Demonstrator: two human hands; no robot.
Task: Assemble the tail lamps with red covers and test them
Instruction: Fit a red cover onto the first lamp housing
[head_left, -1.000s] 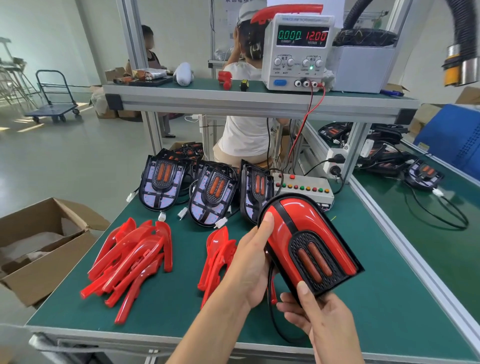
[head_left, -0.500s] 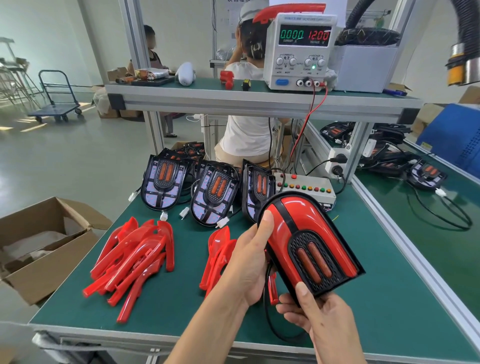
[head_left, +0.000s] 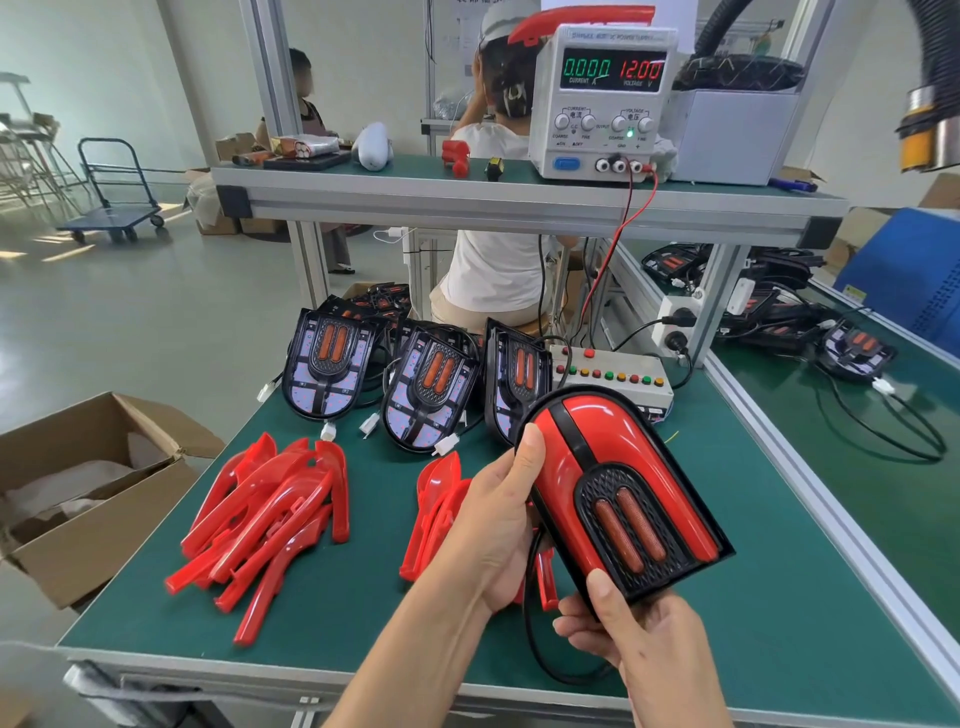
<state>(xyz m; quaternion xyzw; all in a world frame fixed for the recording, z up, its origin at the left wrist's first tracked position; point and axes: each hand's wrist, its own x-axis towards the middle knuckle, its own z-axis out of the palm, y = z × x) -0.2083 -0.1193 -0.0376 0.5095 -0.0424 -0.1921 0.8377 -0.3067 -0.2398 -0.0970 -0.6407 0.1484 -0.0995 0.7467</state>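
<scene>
Single view only, head-worn, wide-angle; no second view to overlap with. Camera sits above the near edge of the green worktop (head_left: 753, 597), facing forward and tilted down. Both forearms enter from the bottom edge; left hand (head_left: 493, 525) and right hand (head_left: 639, 634) fill the lower centre, very near the lens. Mid-frame takes in the worktop's far half; above it the raised shelf (head_left: 509, 200) runs across at roughly eye level, with the power supply (head_left: 602, 101) facing the camera. Left margin looks past the worktop to the floor and a cardboard box (head_left: 88, 493). Straight lines bow toward the edges.
</scene>
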